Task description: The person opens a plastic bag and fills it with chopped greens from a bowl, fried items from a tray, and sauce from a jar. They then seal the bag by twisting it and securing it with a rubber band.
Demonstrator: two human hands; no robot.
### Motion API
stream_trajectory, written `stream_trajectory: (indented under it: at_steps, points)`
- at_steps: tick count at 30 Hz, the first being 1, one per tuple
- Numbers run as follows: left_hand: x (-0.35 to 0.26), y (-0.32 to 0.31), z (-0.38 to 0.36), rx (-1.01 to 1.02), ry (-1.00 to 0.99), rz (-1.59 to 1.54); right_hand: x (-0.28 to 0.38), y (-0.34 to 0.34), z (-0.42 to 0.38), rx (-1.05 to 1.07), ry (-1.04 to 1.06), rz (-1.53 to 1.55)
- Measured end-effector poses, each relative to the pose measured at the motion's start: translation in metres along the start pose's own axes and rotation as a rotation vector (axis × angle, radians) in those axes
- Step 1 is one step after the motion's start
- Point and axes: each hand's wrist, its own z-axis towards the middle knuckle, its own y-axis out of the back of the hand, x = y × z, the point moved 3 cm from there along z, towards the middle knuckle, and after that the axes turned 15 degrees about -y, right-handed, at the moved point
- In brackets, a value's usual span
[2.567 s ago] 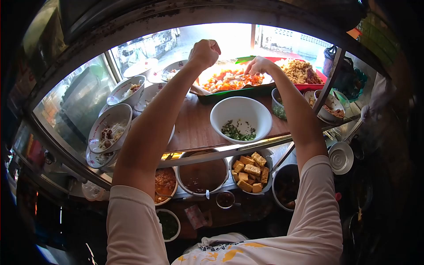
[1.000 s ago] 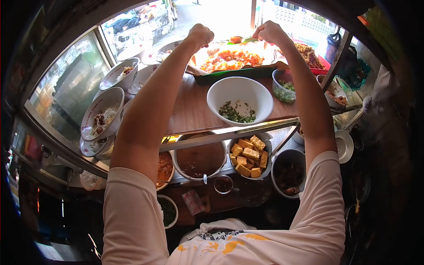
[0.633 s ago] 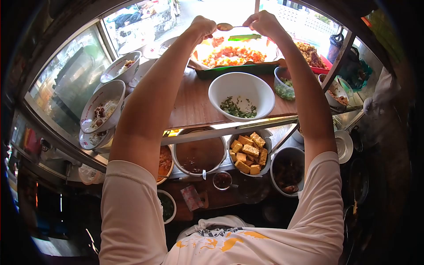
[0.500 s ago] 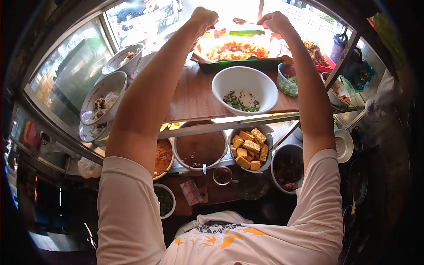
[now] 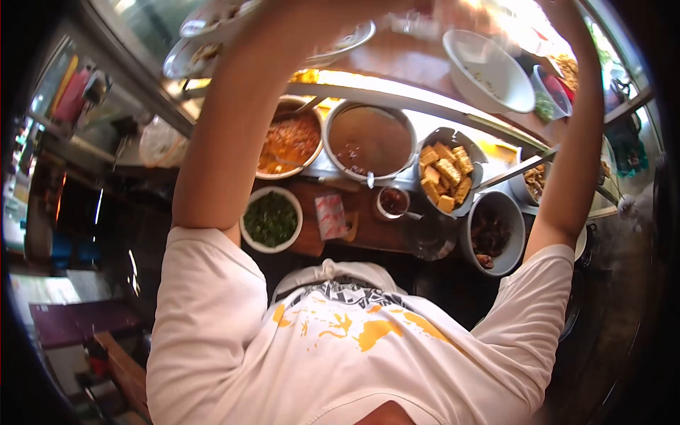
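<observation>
My left hand [image 5: 389,4] lies at the top edge, blurred and mostly cut off, with its fingers out of sight. Also cut off by the top edge is my right hand [image 5: 559,8], and what it holds does not show. Between my arms, on the wooden shelf [image 5: 411,60], a white bowl [image 5: 489,71] with green bits inside stands below and left of my right hand. A clear tub of chopped greens [image 5: 544,104] sits beside it, close to my right forearm. Stacked bowls [image 5: 212,21] of food are partly covered by my left arm.
Under the shelf rail [image 5: 397,95] stand a pot of red stew [image 5: 290,138], a pot of brown sauce [image 5: 370,142], a bowl of fried tofu and tempeh [image 5: 446,170], and a grey bowl of dark pieces [image 5: 494,230]. Nearer are chopped greens [image 5: 271,219] and a small sauce cup [image 5: 392,202].
The view has tipped down and shifted, so the shelf and both hands slide to the top edge. The spoon at my right hand and my closed left hand no longer show.
</observation>
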Motion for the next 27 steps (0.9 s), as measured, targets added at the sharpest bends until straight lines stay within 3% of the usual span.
stream_trajectory:
  at_steps: [1,2,3,4,5,8,10,11,12,15,18,23,27]
  points:
    - [-0.023,-0.006,-0.033,0.078,0.188,0.005,0.013,0.017,-0.008,-0.002,-0.006,0.086]
    - [-0.038,-0.01,-0.063,0.051,0.31,-0.273,0.021,0.027,-0.018,0.021,-0.029,0.186]
    - [-0.054,-0.014,-0.092,-0.002,0.448,-0.531,0.018,0.025,-0.025,0.187,-0.107,0.376]
    - [-0.067,-0.012,-0.118,-0.048,0.446,-0.672,0.014,0.023,-0.033,0.334,-0.211,0.558]
    - [-0.079,-0.007,-0.143,-0.053,0.485,-0.643,0.043,0.018,-0.062,0.484,-0.282,0.67]
    - [-0.114,0.004,-0.225,-0.147,0.722,-0.727,0.149,-0.008,-0.154,0.586,-0.087,0.749]
    - [-0.138,0.008,-0.277,-0.183,0.93,-0.653,0.216,-0.047,-0.202,0.825,-0.189,0.947]
    - [-0.152,0.008,-0.291,-0.247,1.035,-0.639,0.24,-0.077,-0.226,0.879,-0.099,0.955]
    - [-0.164,0.009,-0.305,-0.309,1.137,-0.623,0.259,-0.106,-0.254,1.032,-0.149,0.972]
    - [-0.189,0.006,-0.374,-0.36,1.347,-0.496,0.298,-0.174,-0.314,1.056,-0.041,0.784]
    - [-0.204,0.015,-0.408,-0.321,1.468,-0.401,0.318,-0.192,-0.341,1.003,0.081,0.677]
    - [-0.211,0.008,-0.419,-0.402,1.478,-0.447,0.33,-0.2,-0.355,0.969,0.223,0.545]
    - [-0.206,-0.012,-0.426,-0.425,1.428,-0.528,0.319,-0.191,-0.339,1.125,-0.075,0.718]
